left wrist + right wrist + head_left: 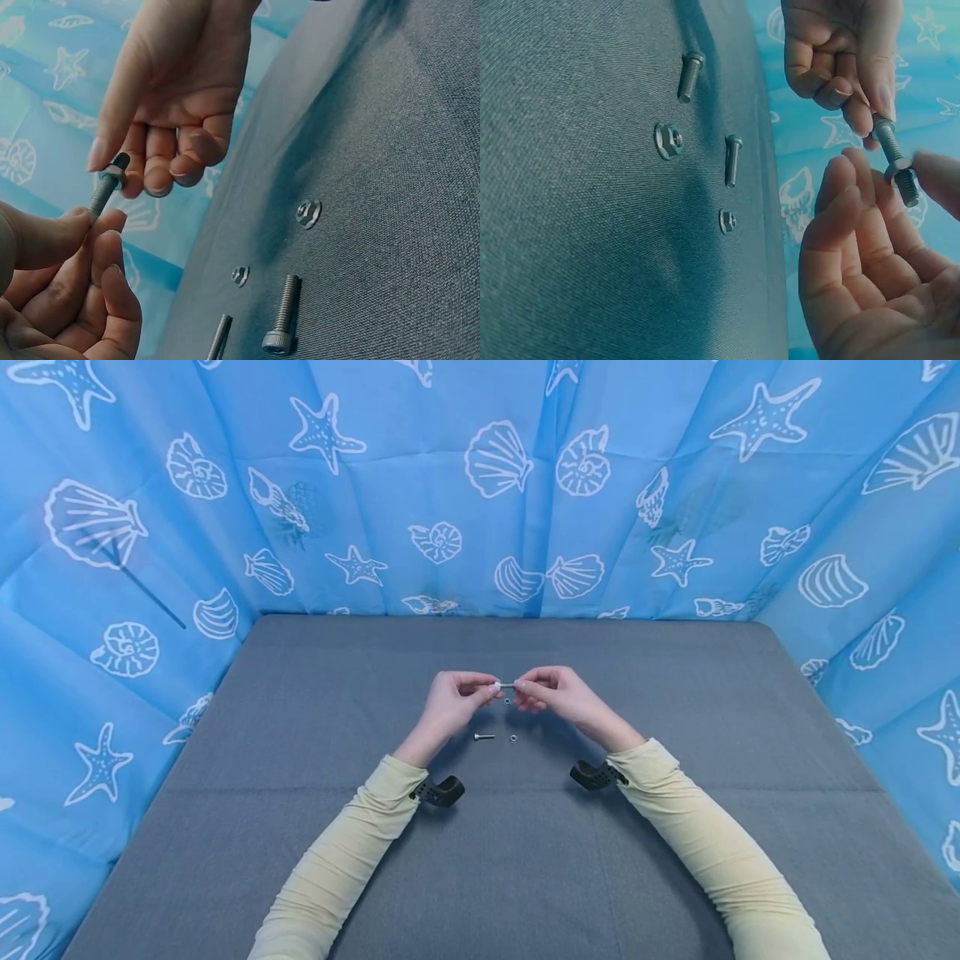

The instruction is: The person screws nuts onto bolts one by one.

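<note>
Over the grey table, my left hand (450, 697) pinches a silver bolt (890, 142) at its head with thumb and fingers. A flanged hex nut (899, 169) sits on the bolt's thread, close to the free end, which pokes out beyond it. My right hand (562, 693) holds this nut between thumb and index finger, its other fingers loosely bent. Below the hands lie two loose bolts, a nearer bolt (691, 77) and a farther bolt (733, 161). Beside them rest a nearer flanged nut (667, 141) and a farther flanged nut (727, 221).
Grey cloth covers the table (300, 693). A blue curtain (420, 477) with white shells and starfish hangs behind it and at both sides. Black wrist mounts, a left mount (441, 791) and a right mount (594, 775), jut inward over the table.
</note>
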The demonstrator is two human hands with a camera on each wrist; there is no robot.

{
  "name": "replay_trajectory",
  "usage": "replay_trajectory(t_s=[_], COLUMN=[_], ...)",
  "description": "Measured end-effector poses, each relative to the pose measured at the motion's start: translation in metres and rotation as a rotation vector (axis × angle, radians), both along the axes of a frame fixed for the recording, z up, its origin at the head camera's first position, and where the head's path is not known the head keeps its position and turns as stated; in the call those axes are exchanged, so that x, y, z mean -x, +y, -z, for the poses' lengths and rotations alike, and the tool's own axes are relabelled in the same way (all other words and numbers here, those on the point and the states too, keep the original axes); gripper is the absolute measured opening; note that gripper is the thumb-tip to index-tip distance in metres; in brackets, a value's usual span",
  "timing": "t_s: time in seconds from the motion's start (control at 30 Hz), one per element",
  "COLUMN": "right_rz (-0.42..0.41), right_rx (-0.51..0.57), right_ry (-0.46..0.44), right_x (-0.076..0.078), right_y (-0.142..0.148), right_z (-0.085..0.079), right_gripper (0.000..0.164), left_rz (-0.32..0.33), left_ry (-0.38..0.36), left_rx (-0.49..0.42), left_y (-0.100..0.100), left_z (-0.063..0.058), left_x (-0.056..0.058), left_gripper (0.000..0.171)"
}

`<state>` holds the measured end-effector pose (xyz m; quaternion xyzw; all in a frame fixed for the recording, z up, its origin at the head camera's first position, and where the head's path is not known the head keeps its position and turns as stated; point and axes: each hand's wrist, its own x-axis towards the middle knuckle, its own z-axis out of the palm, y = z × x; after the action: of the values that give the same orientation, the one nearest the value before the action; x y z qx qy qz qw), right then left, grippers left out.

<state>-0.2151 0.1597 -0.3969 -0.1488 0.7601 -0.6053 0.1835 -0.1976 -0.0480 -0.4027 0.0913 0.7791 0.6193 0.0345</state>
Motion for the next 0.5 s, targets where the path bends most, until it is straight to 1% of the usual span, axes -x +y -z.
replay_trajectory(t_s=[0.07, 0.27, 0.4, 0.5], right_rz=[-0.002, -0.001, -0.008, -0.016], right_rx=[0.011, 0.062, 0.034, 0.017], right_ry=[-0.003, 0.008, 0.007, -0.002], right_x=[-0.0006, -0.0004, -0.0006, -0.0009], right_y=[0.0002, 0.0006, 0.0003, 0.0004], right_z=[0.0002, 0.0006, 0.0004, 0.0003], right_gripper=[0.042, 0.034, 0.034, 0.041], left_rz=[0.007, 0.011, 0.016, 0.015], left_ry=[0.001, -0.011, -0.011, -0.009], left_rx=[-0.014, -0.038, -0.041, -0.044], left_y=[-0.0002, -0.0012, -0.0014, -0.0013], left_z=[-0.0001, 0.0005, 0.0006, -0.0004], left_x=[0.0, 0.0001, 0.0003, 0.0001], left_gripper=[0.019, 0.017, 0.019, 0.019])
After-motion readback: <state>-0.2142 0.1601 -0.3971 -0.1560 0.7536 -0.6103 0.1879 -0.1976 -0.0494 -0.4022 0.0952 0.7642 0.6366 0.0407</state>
